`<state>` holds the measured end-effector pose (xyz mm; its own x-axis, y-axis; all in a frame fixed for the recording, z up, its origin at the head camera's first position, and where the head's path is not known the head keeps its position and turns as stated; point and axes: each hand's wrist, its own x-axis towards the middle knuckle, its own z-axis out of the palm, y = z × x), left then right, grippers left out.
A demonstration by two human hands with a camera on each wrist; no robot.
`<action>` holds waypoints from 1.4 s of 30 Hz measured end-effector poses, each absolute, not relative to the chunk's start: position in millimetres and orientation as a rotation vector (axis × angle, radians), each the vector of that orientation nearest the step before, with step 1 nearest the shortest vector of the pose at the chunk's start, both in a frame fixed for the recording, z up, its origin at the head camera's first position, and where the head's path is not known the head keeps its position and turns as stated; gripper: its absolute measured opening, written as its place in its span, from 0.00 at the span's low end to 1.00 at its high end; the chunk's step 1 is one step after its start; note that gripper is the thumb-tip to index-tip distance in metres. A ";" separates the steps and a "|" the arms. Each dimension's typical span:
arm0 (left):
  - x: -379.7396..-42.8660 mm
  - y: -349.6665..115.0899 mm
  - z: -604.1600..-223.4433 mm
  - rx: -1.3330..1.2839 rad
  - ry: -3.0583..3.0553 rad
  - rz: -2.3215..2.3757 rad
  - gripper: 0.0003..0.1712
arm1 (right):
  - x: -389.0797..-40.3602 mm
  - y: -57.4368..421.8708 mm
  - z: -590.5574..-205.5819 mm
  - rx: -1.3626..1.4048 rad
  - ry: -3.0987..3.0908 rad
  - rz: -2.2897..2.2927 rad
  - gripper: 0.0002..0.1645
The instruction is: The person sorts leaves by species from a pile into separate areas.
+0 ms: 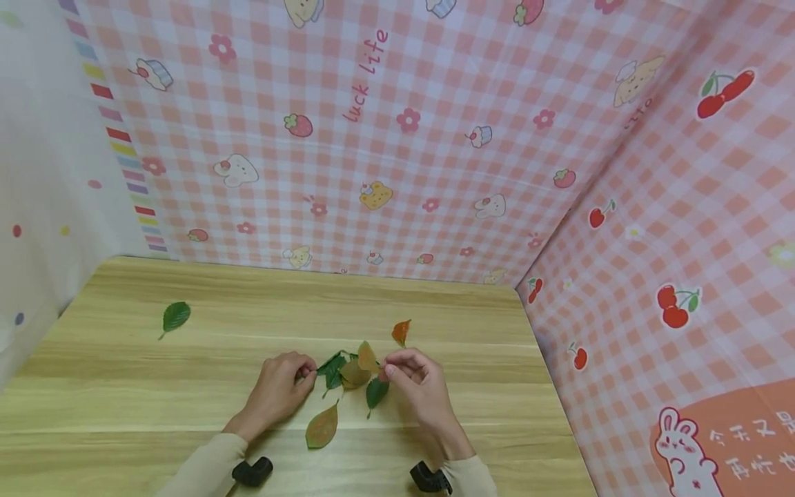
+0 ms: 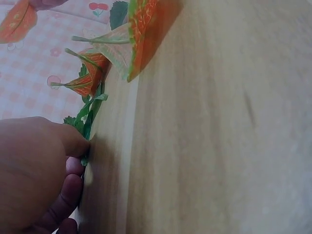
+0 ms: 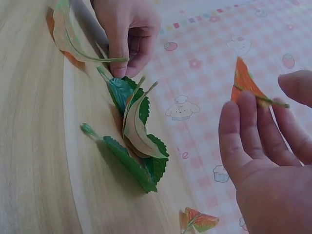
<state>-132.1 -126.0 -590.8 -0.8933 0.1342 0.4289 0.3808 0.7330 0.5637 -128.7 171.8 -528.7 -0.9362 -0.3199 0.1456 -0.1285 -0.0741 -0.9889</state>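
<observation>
My left hand (image 1: 282,386) is at the left end of a small leaf cluster, its thumb and finger pinching the edge of a green leaf (image 3: 122,92) low over the table. My right hand (image 1: 422,386) holds an orange leaf (image 3: 246,87) by its stem end, raised above the cluster; the left wrist view shows this orange leaf (image 2: 18,22) up in the air. Between the hands lie a curled brownish leaf (image 1: 355,375) and a dark green leaf (image 1: 376,393). In the right wrist view another green leaf (image 3: 129,163) is folded lengthwise, its stem pointing left.
A yellow-green leaf (image 1: 322,426) lies nearer to me, in front of the cluster. Behind the right hand is a small red-orange leaf (image 1: 401,333). One green leaf (image 1: 177,316) sits far left on the wooden table (image 1: 261,304). Checked cloth walls (image 1: 404,152) bound the back and right.
</observation>
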 end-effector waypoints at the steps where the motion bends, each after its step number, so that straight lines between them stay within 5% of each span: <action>1: -132.1 -125.9 -591.0 -0.398 -2.574 -0.949 0.12 | -128.8 171.4 -528.7 -0.487 2.035 -2.170 0.19; 13: -132.6 -125.1 -589.5 -0.379 -2.587 -0.958 0.11 | -131.3 160.6 -530.8 -0.505 2.091 -2.432 0.14; 42: -131.5 -125.3 -589.1 -0.386 -2.571 -0.951 0.12 | -129.5 167.4 -526.7 -0.226 2.425 -2.192 0.06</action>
<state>-131.5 -125.3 -589.1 -0.8935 0.1244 0.4315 0.3753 0.7345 0.5654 -129.5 167.4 -526.7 -0.9815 -0.0117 0.1911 -0.1913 0.0997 -0.9764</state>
